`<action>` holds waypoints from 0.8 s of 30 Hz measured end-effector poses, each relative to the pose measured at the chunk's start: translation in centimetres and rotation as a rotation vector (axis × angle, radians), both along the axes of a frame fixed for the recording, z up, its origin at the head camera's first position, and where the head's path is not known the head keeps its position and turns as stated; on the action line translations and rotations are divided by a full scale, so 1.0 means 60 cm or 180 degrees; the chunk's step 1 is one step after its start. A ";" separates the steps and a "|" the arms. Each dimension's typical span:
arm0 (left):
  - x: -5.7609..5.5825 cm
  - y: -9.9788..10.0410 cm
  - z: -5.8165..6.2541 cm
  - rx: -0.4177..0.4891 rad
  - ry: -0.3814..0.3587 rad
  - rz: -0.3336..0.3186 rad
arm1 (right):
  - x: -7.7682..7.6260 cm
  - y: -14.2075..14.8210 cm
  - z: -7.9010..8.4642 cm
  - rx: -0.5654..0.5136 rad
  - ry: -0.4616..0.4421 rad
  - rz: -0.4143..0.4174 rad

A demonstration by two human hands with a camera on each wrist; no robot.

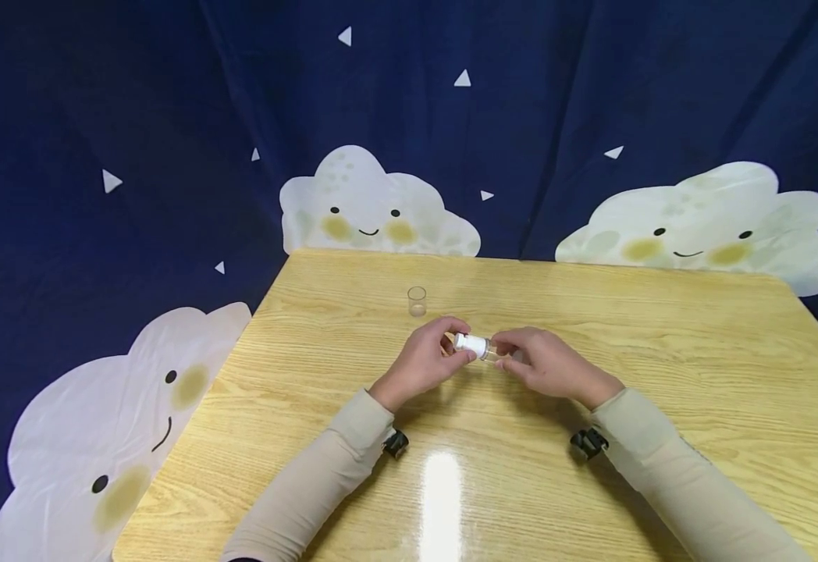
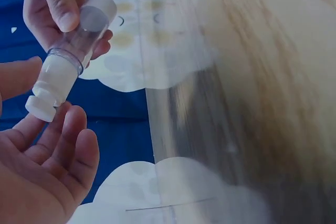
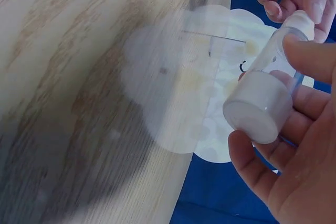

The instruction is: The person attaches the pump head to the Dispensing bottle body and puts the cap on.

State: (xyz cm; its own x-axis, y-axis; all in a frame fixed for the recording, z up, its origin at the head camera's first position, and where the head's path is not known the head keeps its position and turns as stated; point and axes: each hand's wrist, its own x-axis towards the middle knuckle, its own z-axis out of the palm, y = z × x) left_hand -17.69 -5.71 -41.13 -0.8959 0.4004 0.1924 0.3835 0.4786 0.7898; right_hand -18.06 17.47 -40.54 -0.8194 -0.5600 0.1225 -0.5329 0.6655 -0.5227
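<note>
Both hands hold a small clear vial (image 1: 479,346) just above the middle of the wooden table (image 1: 662,351). It lies nearly level, with its white cap (image 1: 469,343) toward the left. My left hand (image 1: 447,343) has thumb and fingers curled round the cap (image 2: 51,86). My right hand (image 1: 504,353) grips the clear body (image 2: 80,39); in the right wrist view its fingers wrap the vial's base (image 3: 257,109). The cap sits on the vial's neck.
A small clear cup (image 1: 417,300) stands upright on the table just beyond my left hand. A dark blue curtain with white clouds (image 1: 374,207) hangs behind and beside the table. The table's left edge (image 1: 191,406) runs diagonally.
</note>
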 end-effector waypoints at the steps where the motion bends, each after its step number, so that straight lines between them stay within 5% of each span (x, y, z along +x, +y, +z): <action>1: -0.001 0.000 0.000 0.0013 -0.0028 0.0016 | 0.000 0.001 0.000 0.0001 -0.0010 -0.0026; 24: -0.014 -0.036 0.010 0.0116 -0.0074 0.0337 | 0.000 0.009 -0.001 0.0027 -0.0050 -0.0168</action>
State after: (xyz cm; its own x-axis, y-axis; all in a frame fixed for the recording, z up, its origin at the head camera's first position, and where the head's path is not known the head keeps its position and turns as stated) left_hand -18.54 -7.88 -40.53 -0.9372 0.2964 0.1838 0.3138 0.4864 0.8155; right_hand -18.05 18.04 -40.62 -0.8495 -0.5170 0.1047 -0.4888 0.6969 -0.5249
